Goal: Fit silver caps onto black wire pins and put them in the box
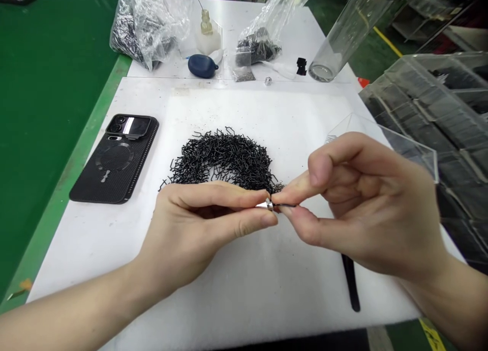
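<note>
My left hand [206, 224] pinches a small silver metal piece [269, 204] between thumb and forefinger, near the middle of the view. From the right, my right hand [366, 203] meets it, with thumb and forefinger closed on a thin black wire piece [285, 205] that touches the metal piece. Just behind the fingers lies a curved heap of small bent black wire pieces [229, 155] on the white table. The fingertips partly hide the near edge of the heap.
A black phone [116, 157] lies at left. Plastic bags [150, 25], a dark blue bulb [203, 66], a bottle [206, 23] and a clear cylinder [339, 35] stand behind. Black tweezers [351, 285], a clear tray [412, 147] and stacked bins [450, 112] are at right.
</note>
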A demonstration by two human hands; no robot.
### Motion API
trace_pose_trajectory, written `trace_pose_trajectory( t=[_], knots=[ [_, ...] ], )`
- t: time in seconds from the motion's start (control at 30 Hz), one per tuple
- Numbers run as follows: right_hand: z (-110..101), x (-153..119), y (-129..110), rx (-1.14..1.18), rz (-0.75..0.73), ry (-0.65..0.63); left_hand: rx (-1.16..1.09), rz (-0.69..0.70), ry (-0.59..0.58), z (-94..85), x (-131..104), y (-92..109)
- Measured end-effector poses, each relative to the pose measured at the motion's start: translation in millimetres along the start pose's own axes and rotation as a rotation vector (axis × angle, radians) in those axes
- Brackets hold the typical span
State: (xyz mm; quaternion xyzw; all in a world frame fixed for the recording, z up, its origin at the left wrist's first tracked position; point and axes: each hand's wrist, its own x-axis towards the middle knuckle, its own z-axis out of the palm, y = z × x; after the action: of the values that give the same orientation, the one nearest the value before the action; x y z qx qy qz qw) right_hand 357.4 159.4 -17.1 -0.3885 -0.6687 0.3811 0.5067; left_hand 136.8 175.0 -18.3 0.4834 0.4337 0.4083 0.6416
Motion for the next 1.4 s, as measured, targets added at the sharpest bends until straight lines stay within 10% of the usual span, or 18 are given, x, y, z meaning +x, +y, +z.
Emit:
trace_pose_trajectory(
  t=[0.8, 1.03, 1.23, 1.4],
  knots=[
    [-3, 6, -6, -0.023, -0.048, 0.079, -0.218, -0.031, -0.064, 1.2, 3, -5],
    [-17, 11, -7, 0.017, 0.086, 0.169, 0.040, 0.206, -0.041, -0.2, 1, -6],
    [-15, 15, -1, 0.032, 0.036, 0.108, 0.377, 0.351, -0.268, -7.0, -6, -15],
    [-32, 15, -10, -0.409, -0.051, 0.211, 0.683, 0.486, -0.417, -11.5, -8, -31]
  ],
)
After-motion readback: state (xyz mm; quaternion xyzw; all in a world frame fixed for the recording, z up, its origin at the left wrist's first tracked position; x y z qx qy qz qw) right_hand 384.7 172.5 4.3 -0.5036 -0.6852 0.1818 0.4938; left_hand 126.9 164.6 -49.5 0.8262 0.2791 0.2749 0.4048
